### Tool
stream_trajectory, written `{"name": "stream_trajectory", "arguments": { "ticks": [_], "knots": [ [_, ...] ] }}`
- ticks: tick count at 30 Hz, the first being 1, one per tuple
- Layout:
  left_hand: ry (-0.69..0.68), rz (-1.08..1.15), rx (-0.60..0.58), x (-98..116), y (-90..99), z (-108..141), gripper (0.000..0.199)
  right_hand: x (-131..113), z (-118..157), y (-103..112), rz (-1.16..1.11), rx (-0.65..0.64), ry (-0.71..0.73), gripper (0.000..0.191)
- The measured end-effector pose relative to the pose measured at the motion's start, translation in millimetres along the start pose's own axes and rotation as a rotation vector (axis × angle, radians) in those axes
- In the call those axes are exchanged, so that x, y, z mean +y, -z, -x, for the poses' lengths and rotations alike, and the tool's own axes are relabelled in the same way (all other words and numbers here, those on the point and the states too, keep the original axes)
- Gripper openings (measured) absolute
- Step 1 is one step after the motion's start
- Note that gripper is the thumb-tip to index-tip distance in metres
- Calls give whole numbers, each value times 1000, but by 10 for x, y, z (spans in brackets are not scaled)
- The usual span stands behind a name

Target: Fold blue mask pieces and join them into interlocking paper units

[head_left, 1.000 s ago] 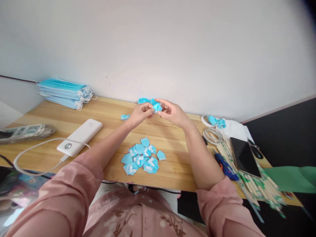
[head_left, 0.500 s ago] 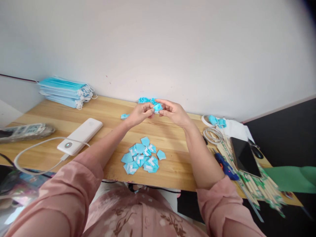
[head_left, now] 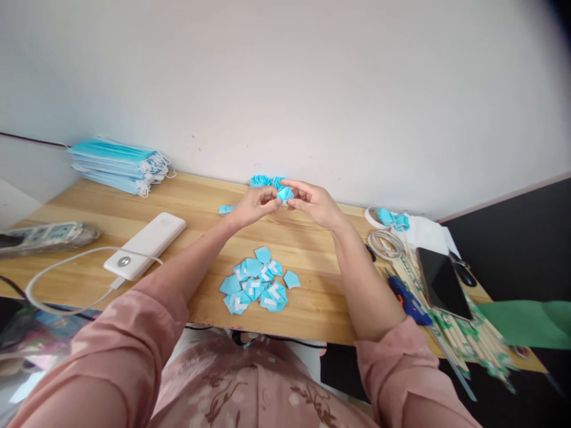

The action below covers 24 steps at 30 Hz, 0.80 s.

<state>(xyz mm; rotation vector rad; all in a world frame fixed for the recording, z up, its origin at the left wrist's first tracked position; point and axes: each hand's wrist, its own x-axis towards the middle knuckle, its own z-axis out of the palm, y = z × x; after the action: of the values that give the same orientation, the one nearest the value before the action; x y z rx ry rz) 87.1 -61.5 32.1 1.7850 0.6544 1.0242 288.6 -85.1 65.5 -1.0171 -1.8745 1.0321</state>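
Note:
Between both hands, above the far part of the table, is a small folded blue piece [head_left: 285,194]. My left hand [head_left: 256,205] pinches its left side with thumb and fingers. My right hand [head_left: 316,203] grips the right side, its index finger reaching along the top. Just behind the hands sit blue rosette-like folded pieces [head_left: 260,181], partly hidden by the fingers. Another small blue piece [head_left: 225,210] lies left of my left hand. Nearer to me is a loose pile of flat folded blue pieces [head_left: 253,282], several with white strips on them.
A stack of blue face masks [head_left: 116,166] stands at the back left. A white power bank [head_left: 145,246] with a cable lies in front of it. On the right are a blue glue gun [head_left: 408,300], a phone [head_left: 444,284], wrapped sticks [head_left: 477,339] and a coiled cable [head_left: 384,244].
The held blue piece is turned slightly between the fingers, and the left fingers have shifted a little on it. The other things stay where they were.

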Motion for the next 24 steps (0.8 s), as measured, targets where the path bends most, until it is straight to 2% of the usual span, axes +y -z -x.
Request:
{"name": "stream_trajectory", "arguments": {
  "ticks": [9, 20, 24],
  "knots": [
    [-8, -74, 93, -74, -12, -25, 17, 25, -17, -17, 31, 12, 1, 54],
    [4, -11, 37, -24, -13, -1, 21, -75, 3, -77, 262, 111, 27, 57],
    [-4, 29, 76, -40, -51, -6, 26, -55, -5, -89, 285, 95, 40, 56]
  ]
}}
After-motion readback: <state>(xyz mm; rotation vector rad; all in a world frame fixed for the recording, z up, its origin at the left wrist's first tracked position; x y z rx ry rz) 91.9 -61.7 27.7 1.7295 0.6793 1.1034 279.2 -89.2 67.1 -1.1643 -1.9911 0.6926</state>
